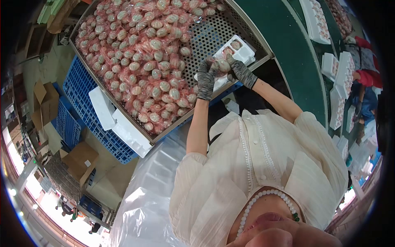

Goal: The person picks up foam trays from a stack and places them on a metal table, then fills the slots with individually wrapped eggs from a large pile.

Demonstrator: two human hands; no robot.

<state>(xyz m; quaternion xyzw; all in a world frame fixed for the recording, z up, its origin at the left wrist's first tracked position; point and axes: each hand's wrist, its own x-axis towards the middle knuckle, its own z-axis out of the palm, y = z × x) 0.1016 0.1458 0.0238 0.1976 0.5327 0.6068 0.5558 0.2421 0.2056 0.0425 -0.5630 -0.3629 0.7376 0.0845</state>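
Note:
My left hand (207,78), in a grey striped glove, has its fingers closed on a plastic-wrapped egg (222,65) with a reddish wrapper. From the other side my right hand (242,73), gloved the same way, grips this bundle; whether it is one egg or two I cannot tell. Just beyond my hands lies a white foam tray (246,54) with round compartments, some holding wrapped eggs (235,44). Part of the tray is hidden by my hands. A big heap of wrapped eggs (144,61) fills the left of the perforated metal table (210,33).
A raised metal rim (173,126) edges the table. On the right runs a green conveyor (288,45) with filled foam trays (314,20). Blue crates (88,94) and white foam pieces (129,133) stand left. Another person's red sleeve (366,78) shows far right.

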